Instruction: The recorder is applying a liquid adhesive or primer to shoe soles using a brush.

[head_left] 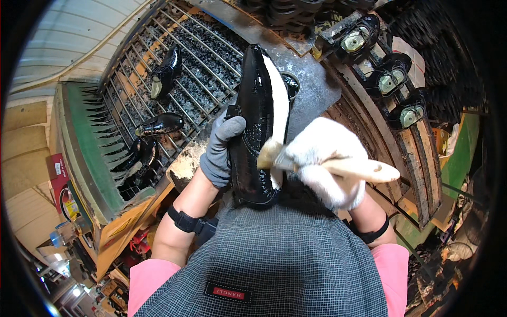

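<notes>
A glossy black shoe upper (248, 116), its long body pointing away from me, is gripped from its left side by my left hand (223, 145) in a grey glove. Along its right side runs a white strip (278, 95) of the underside. My right hand (332, 161), in a white glove, is closed around the pale handle of a paint brush (364, 169). The light bristles lie against the shoe near its close end, where black meets white. Partly hidden behind the shoe is a round container (291, 84) with dark contents.
Left, several black shoes (166, 71) lie on a metal bar rack (137, 100) over dark scraps, beside a green conveyor edge with a slatted curtain (95, 142). At right, several black shoes (391, 82) stand on wooden rails (364, 132). Black soles (296, 10) are stacked at the back.
</notes>
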Demonstrator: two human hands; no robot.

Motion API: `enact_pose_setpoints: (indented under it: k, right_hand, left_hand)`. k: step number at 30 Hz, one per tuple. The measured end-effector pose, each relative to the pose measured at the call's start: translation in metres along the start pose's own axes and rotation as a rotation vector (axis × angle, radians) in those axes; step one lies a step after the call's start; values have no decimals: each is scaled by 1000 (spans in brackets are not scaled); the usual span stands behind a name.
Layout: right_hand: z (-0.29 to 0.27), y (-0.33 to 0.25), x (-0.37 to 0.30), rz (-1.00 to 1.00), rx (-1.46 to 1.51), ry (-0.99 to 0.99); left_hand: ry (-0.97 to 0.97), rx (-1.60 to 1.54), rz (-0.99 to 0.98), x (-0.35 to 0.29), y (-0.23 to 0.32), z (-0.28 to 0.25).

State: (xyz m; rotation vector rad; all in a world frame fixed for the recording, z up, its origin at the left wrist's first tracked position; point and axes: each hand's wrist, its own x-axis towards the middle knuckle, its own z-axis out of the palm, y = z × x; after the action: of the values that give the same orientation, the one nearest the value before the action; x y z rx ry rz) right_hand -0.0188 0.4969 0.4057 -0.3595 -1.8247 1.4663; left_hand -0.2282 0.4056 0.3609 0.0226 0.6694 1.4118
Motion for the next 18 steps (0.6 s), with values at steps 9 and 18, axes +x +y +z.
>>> enact_pose_setpoints:
  k: [9, 18]
  right_hand:
    - [-18, 1, 38, 386, 212, -22]
    - [-30, 3, 39, 352, 204, -114]
  left_hand:
    - [-81, -160, -110, 17, 2, -2]
    - [-196, -300, -160, 29, -8, -7]
